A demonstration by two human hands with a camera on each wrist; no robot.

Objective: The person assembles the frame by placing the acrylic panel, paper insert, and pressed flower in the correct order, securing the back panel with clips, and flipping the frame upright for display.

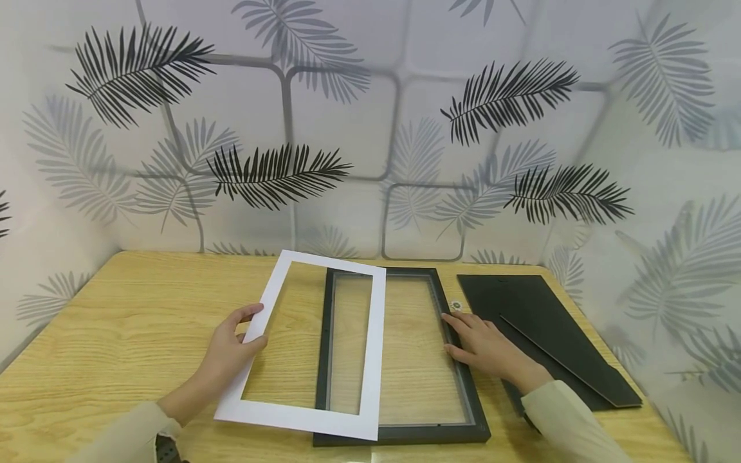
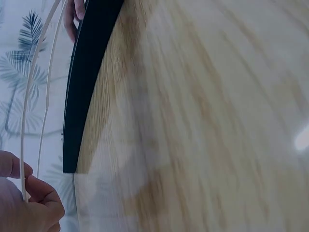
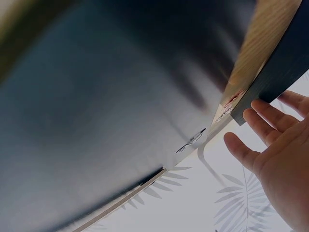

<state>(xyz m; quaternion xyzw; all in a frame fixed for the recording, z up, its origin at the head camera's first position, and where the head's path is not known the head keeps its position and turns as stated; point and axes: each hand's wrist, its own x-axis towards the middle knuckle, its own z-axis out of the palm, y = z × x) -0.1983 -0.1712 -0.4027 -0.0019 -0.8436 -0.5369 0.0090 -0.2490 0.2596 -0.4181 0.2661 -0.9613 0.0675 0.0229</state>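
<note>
In the head view my left hand pinches the left side of a white picture mat, a flat rectangular border with an open window. The mat is held tilted over the left part of a black picture frame lying on the table. In the left wrist view, thumb and fingers grip the mat's thin edge. My right hand rests its extended fingers on the frame's right side; the right wrist view shows those fingers spread against the frame's outer wall. A clear pane seems to lie inside the frame.
A black backing board with a fold-out stand lies right of the frame, partly behind the right forearm. A small printed sticker or paper is near the frame's upper right. The wooden table meets a leaf-patterned wall covering.
</note>
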